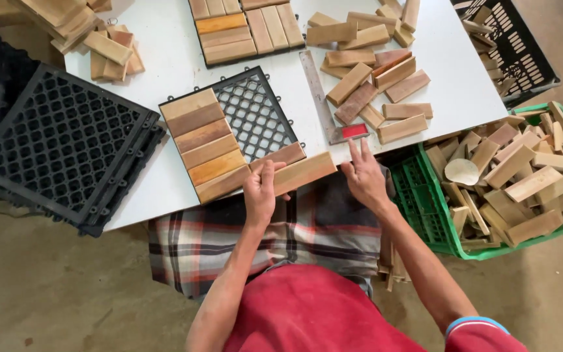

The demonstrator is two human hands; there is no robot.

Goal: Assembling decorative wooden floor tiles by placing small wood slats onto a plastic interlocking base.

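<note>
My left hand (260,191) grips a light wooden slat (302,172) at the near edge of the white table (164,58). A darker slat (283,155) lies just behind it. Both touch a black plastic grid tile (253,117) whose left half is covered by several wooden slats (204,145) laid side by side. My right hand (365,175) rests at the table edge, fingers spread, holding nothing, beside the light slat's right end. Just above it lies a metal square ruler with a red handle (353,131).
Loose wooden slats (373,85) are scattered on the table's right. A finished slat tile (245,29) lies at the back. Stacked black grid tiles (60,143) overhang the left. A green crate (425,202) full of offcuts stands on the right, a black crate (516,52) behind it.
</note>
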